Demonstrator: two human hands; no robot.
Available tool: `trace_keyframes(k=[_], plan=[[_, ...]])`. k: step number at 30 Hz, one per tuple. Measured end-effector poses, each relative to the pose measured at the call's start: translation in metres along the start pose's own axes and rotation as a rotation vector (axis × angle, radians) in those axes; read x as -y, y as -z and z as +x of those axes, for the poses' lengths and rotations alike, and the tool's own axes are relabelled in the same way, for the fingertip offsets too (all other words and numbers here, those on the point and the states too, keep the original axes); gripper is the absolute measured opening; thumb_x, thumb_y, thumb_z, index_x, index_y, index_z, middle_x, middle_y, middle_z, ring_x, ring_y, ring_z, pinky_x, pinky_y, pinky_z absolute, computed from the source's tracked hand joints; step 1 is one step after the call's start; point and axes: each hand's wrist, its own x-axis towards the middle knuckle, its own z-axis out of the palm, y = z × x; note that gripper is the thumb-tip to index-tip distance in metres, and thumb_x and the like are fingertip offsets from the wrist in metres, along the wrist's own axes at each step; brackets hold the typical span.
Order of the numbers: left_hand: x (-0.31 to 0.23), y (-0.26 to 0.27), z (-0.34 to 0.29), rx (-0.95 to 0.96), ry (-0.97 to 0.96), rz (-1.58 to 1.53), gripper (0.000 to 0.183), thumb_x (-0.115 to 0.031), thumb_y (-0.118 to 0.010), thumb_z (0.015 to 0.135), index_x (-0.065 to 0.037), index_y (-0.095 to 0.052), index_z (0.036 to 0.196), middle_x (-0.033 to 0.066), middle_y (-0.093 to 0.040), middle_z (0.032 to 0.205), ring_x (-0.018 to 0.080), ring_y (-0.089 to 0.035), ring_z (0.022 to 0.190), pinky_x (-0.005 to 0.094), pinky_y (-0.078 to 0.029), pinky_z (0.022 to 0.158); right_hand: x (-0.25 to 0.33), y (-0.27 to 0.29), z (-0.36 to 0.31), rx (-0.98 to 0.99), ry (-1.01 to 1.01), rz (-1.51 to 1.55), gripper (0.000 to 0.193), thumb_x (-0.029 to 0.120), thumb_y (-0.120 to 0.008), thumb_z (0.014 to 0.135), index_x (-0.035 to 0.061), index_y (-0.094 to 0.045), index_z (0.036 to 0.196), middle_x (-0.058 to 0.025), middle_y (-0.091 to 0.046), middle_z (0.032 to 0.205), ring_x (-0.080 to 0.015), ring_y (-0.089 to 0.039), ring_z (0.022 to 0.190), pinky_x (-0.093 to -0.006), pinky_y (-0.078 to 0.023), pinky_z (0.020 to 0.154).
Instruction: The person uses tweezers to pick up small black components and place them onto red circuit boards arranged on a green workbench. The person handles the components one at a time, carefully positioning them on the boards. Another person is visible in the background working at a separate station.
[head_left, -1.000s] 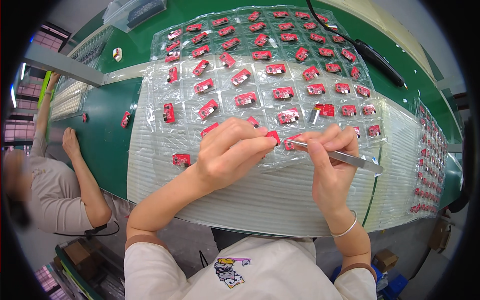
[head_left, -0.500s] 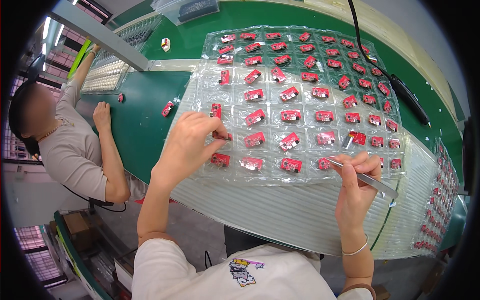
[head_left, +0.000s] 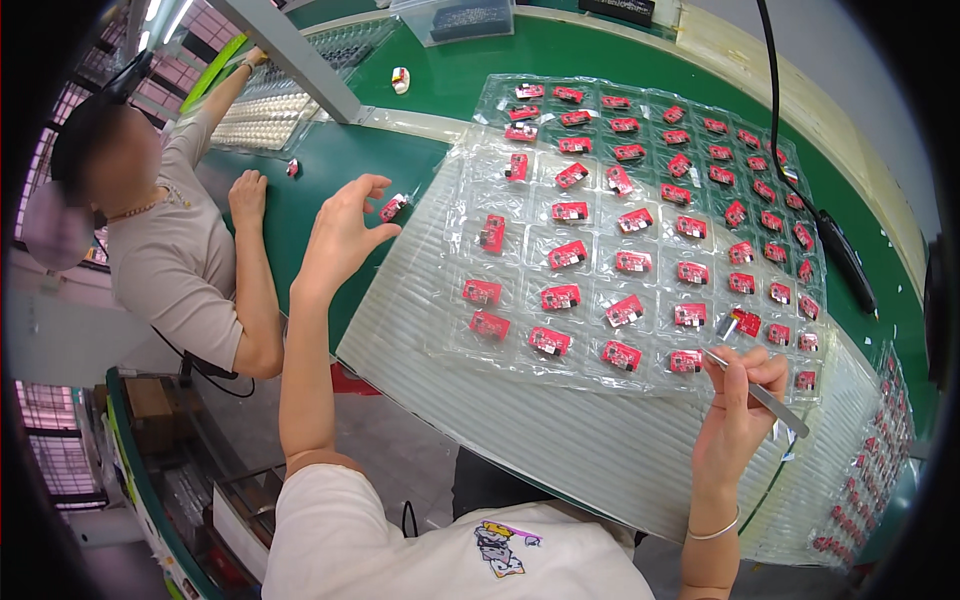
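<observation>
My left hand (head_left: 345, 232) is over the green table at the left, thumb and fingers apart. Just past its fingertips lies a small red circuit board (head_left: 393, 209), outside the tray; contact with it cannot be made out. My right hand (head_left: 738, 392) grips metal tweezers (head_left: 775, 408) at the near right of a clear plastic tray (head_left: 462, 215). The tweezers' tip is close to a red circuit board (head_left: 686, 361) in the nearest row. Many similar boards sit in the tray's compartments, including one (head_left: 481, 291) in the left column.
A co-worker (head_left: 190, 240) sits at the left, one arm resting on the table. Behind are a tray of white round parts (head_left: 265, 120) and a clear bin (head_left: 452, 22). A black corded tool (head_left: 848, 262) lies at the right, beyond another board-filled tray (head_left: 868, 470).
My left hand has left the tray's left column, where the circuit board it held now lies, and moved left to the loose board. The right hand keeps the tweezers. The view has turned left.
</observation>
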Motion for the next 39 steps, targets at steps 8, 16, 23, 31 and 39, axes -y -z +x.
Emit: trace_keyframes(k=[8, 16, 23, 31, 39], plan=[[0.019, -0.024, 0.01, -0.022, 0.052, -0.149, 0.039, -0.002, -0.062, 0.067, -0.001, -0.053, 0.106, 0.0108, -0.062, 0.086, 0.0192, -0.059, 0.072, 0.0301, -0.047, 0.066, 0.001, 0.0, 0.002, -0.026, -0.018, 0.028, 0.02, -0.003, -0.054, 0.08, 0.0066, -0.036, 0.079, -0.0035, -0.046, 0.078, -0.0224, -0.058, 0.084, -0.0347, -0.052, 0.073], [0.037, -0.04, 0.098, -0.206, 0.01, -0.179, 0.032, -0.006, -0.061, 0.07, -0.002, -0.056, 0.101, 0.0114, -0.064, 0.086, 0.02, -0.061, 0.072, 0.0318, -0.047, 0.069, 0.006, -0.003, 0.002, -0.031, -0.024, 0.055, 0.02, -0.003, -0.054, 0.08, 0.0063, -0.036, 0.078, -0.0034, -0.045, 0.079, -0.0215, -0.058, 0.083, -0.0343, -0.053, 0.074], [0.058, -0.08, 0.167, -0.313, 0.032, -0.13, 0.036, -0.007, -0.063, 0.07, -0.007, -0.055, 0.105, 0.013, -0.062, 0.097, 0.0267, -0.06, 0.087, 0.0366, -0.046, 0.076, 0.001, 0.0, 0.005, -0.061, -0.04, 0.044, 0.02, -0.004, -0.054, 0.079, 0.0062, -0.037, 0.078, -0.0036, -0.046, 0.08, -0.0199, -0.058, 0.082, -0.0336, -0.053, 0.073], [0.028, -0.079, 0.151, -0.401, -0.116, -0.118, 0.033, -0.005, -0.064, 0.068, -0.005, -0.058, 0.1, 0.0123, -0.059, 0.099, 0.0252, -0.058, 0.088, 0.0347, -0.045, 0.077, 0.003, 0.001, 0.006, -0.082, -0.059, 0.054, 0.019, -0.003, -0.055, 0.079, 0.0058, -0.038, 0.079, -0.0037, -0.046, 0.079, -0.0197, -0.058, 0.083, -0.0343, -0.053, 0.073], [-0.044, -0.058, 0.124, 0.16, -0.344, -0.254, 0.016, -0.005, -0.061, 0.071, -0.003, -0.064, 0.086, 0.009, -0.063, 0.083, 0.0184, -0.058, 0.072, 0.0302, -0.046, 0.067, 0.003, -0.001, 0.006, -0.062, -0.07, 0.074, 0.02, -0.001, -0.056, 0.079, 0.0056, -0.038, 0.078, -0.0035, -0.046, 0.078, -0.0204, -0.059, 0.083, -0.0352, -0.053, 0.073]])
